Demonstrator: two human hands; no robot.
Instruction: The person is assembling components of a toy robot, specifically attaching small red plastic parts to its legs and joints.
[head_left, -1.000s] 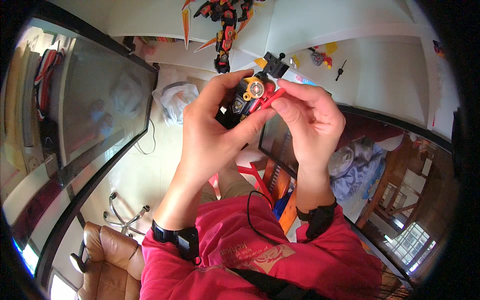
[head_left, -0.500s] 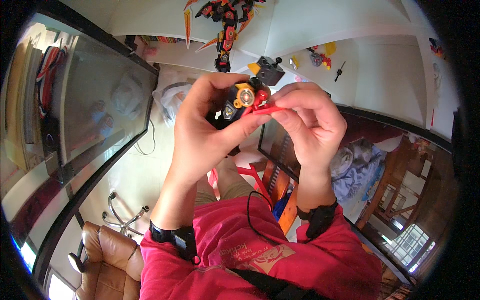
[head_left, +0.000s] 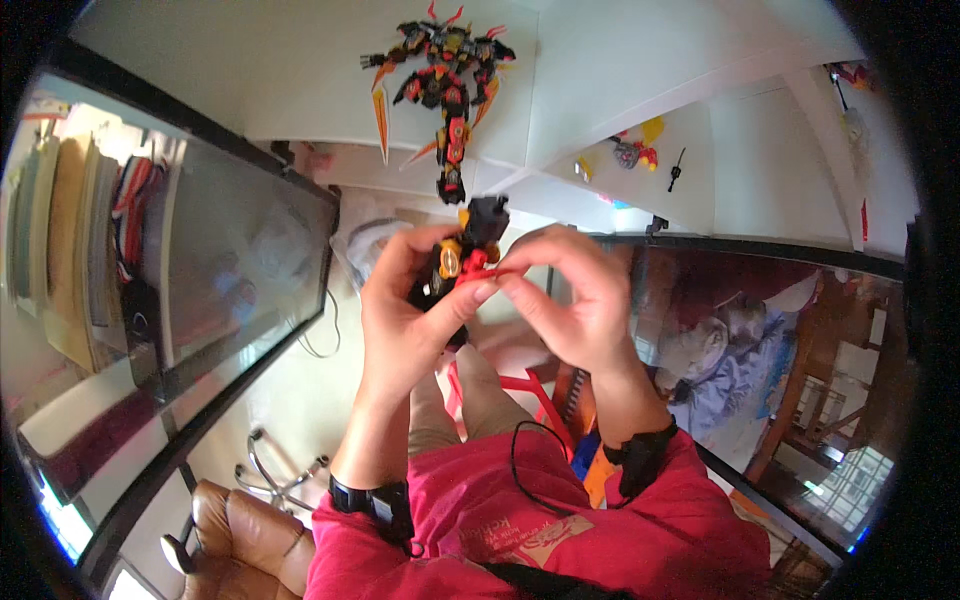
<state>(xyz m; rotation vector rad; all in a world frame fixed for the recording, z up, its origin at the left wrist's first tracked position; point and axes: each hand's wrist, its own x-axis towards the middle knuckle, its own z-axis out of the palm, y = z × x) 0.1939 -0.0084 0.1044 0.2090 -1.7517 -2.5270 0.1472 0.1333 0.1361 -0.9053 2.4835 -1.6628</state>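
Observation:
A black, gold and red toy robot leg section [head_left: 485, 218] is gripped by my left hand [head_left: 398, 310], its fingers wrapped round the far side and the thumb pressed against the near side. A round gold disc shows on its side, and a black block sticks up at its far end. My right hand [head_left: 580, 300] pinches a thin red plastic piece [head_left: 507, 272] between thumb and forefinger, against the red part of the leg section. Whether the two are joined there I cannot tell. Part of the leg section is hidden behind my left fingers.
On the white desk [head_left: 600, 60] beyond my hands lies a one-legged black, red and orange toy robot [head_left: 453, 130]. Small loose parts [head_left: 635, 155] and a thin black piece [head_left: 677, 170] lie on the right. Dark-framed glass panels flank me; a brown chair [head_left: 245, 540] stands at lower left.
Both hands, still holding the leg section and red piece, appear lower in the view. More of the desk and the toy robot shows, as the view has tilted up.

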